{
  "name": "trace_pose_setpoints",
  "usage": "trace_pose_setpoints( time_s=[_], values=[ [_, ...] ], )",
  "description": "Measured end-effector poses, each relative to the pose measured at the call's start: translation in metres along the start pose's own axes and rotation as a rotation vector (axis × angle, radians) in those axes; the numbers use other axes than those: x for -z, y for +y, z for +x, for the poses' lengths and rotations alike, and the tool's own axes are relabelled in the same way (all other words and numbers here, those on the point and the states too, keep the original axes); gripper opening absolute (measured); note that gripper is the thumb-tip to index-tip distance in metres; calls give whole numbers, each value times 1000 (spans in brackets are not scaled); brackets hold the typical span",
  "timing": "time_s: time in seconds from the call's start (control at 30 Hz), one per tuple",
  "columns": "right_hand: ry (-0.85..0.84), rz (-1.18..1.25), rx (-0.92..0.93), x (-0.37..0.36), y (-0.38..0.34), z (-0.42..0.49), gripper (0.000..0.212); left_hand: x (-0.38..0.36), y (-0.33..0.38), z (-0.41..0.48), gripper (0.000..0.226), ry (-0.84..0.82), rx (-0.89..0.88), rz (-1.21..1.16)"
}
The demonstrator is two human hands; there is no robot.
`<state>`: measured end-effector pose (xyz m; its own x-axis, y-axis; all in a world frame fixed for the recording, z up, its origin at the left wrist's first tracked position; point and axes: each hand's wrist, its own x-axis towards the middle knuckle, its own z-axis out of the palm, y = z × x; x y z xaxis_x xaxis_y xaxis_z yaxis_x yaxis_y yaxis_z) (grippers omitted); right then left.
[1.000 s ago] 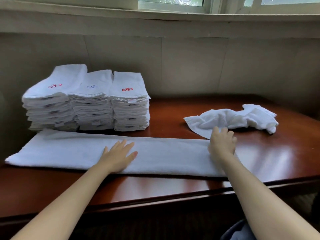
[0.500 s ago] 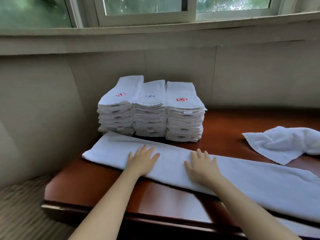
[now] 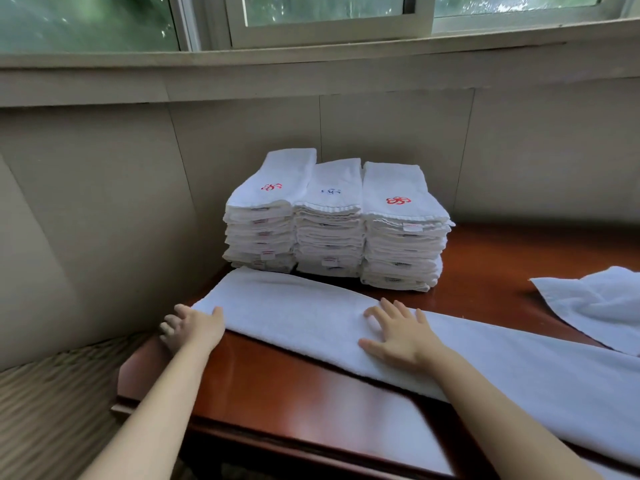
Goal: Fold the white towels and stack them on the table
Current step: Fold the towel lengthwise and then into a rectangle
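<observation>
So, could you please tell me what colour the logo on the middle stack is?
Blue: the logo on the middle stack shows best in the head view.

No words or numbers can be read. The left stack (image 3: 263,216) and right stack (image 3: 401,230) bear red embroidered marks on top, the middle stack (image 3: 329,220) a blue one; the edge tags (image 3: 329,261) are illegible.

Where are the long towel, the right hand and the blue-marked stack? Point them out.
long towel (image 3: 294,306), head view, on its flat top near the left end.
right hand (image 3: 398,336), head view, on the back of the hand.
blue-marked stack (image 3: 330,237), head view, on its front folded edges.
</observation>
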<state>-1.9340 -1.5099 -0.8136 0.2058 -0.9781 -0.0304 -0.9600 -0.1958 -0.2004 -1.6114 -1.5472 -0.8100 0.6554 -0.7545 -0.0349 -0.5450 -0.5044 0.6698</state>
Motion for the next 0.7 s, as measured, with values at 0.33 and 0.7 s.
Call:
trace_pose_setpoints(
  time_s=[0.33,0.7],
  values=[
    [167,183,52,-6,-10,-6,47,-15,61,-50,50,-277,495,-1181],
    [94,1914,-522,88,66,-56,71,-23,125,-181,48,-594,-1247,-70]
  ],
)
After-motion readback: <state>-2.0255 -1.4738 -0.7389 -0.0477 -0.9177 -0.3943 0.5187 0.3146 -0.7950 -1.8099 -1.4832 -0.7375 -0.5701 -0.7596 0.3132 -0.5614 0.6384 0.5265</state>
